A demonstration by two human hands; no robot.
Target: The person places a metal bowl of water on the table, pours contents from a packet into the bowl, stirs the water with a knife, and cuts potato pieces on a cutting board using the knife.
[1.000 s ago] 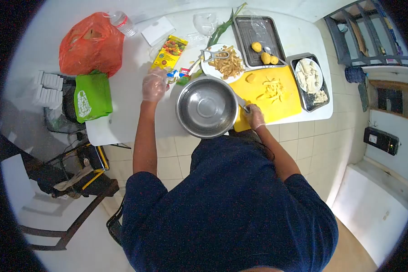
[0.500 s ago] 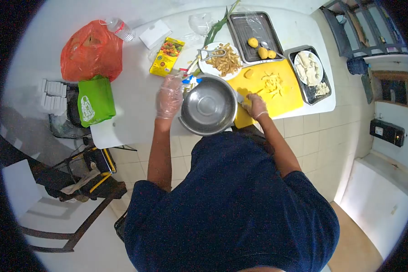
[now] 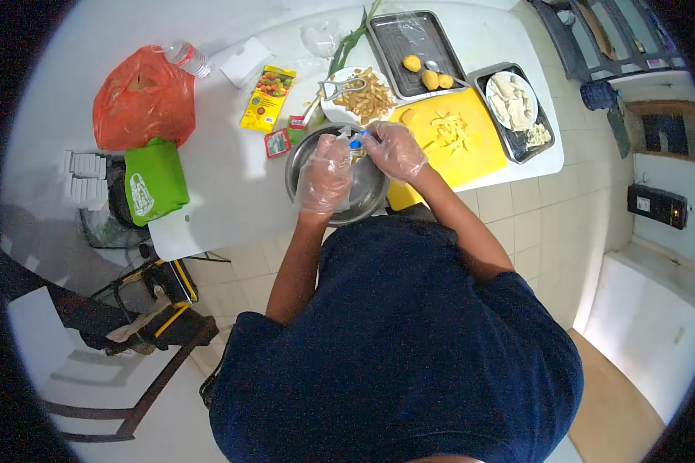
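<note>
Over the steel bowl [image 3: 374,193], both of my hands, in clear plastic gloves, pinch a small blue and white packet [image 3: 356,142]. My left hand [image 3: 324,179] grips it from the left with closed fingers. From the right, my right hand [image 3: 396,150] has its fingers closed on the packet's other side. The hands and packet hide part of the bowl's inside. To the right lies a yellow cutting board [image 3: 479,158] with a pile of cut yellow strips [image 3: 449,133]. Just beyond the bowl, a white plate holds brownish peelings [image 3: 367,99] and a peeler [image 3: 344,86].
A small red packet [image 3: 276,143] and a yellow bag [image 3: 269,100] lie left of the bowl. Behind the board, a dark tray [image 3: 398,50] holds potatoes [image 3: 431,79] and a spoon. Another tray [image 3: 523,154] carries a plate of pale pieces. Red and green bags [image 3: 156,181] stand at left.
My right hand has left the cutting board's near left edge and taken hold of the packet. My left hand has brought the packet right, over the bowl. The view has shifted slightly.
</note>
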